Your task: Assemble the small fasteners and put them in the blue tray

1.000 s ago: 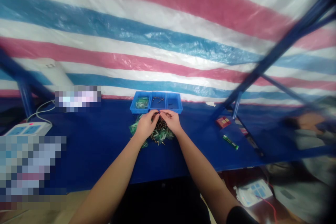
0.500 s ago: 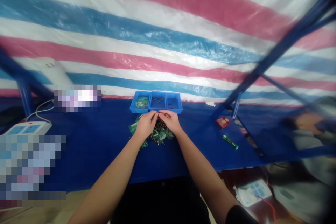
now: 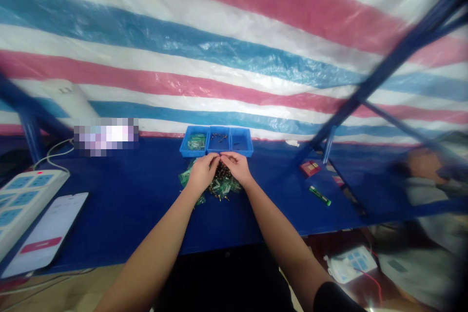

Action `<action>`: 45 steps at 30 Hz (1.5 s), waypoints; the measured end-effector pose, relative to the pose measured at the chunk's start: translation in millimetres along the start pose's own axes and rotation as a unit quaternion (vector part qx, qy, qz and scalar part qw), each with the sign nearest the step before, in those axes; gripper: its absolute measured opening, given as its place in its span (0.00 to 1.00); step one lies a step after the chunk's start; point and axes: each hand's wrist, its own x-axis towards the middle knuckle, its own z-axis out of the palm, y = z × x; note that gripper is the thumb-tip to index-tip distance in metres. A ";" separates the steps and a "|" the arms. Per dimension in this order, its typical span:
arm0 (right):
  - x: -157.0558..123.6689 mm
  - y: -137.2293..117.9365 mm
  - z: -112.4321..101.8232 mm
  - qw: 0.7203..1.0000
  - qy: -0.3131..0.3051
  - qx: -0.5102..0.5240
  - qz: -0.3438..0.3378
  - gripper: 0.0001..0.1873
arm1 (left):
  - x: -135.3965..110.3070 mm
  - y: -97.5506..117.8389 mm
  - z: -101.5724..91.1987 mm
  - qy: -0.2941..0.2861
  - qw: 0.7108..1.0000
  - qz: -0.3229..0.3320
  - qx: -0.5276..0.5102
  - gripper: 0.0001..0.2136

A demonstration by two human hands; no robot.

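The heap of small parts (image 3: 224, 185) lies on the blue table (image 3: 146, 219), directly below and between the two hands, spilling out past the left hand (image 3: 201, 174) and toward the person. Its pieces point every which way, with no single long axis; a few thin, gold-coloured tips poke toward the near edge. Flat, glossy green pieces mix with slim dark and brassy ones. The left hand and the right hand (image 3: 238, 168) curl inward, thumbs and fingertips drawn narrow and close together; whether they pinch a part cannot be told. Just beyond stand three blue plastic bins side by side: the left bin (image 3: 193, 154) holds green pieces, the middle bin (image 3: 218, 147) thin dark and brassy ones, the right bin (image 3: 242, 149) a little dark piece.
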 end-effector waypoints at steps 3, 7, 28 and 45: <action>-1.9 -2.8 1.8 1.000 -0.006 0.012 -0.006 0.20 | 0.2 0.4 -1.1 -0.011 1.000 -0.003 0.007 0.13; -3.4 -5.2 3.4 1.000 -0.016 0.015 -0.016 0.19 | 0.1 1.4 -1.4 -0.009 1.000 -0.005 0.010 0.14; -3.0 -2.7 4.2 1.000 -0.010 0.009 -0.027 0.18 | -0.3 0.6 1.0 -0.001 1.000 -0.008 0.006 0.14; -2.1 -4.1 3.5 1.000 -0.005 0.016 -0.018 0.19 | -0.6 1.6 0.1 -0.002 1.000 -0.012 -0.020 0.12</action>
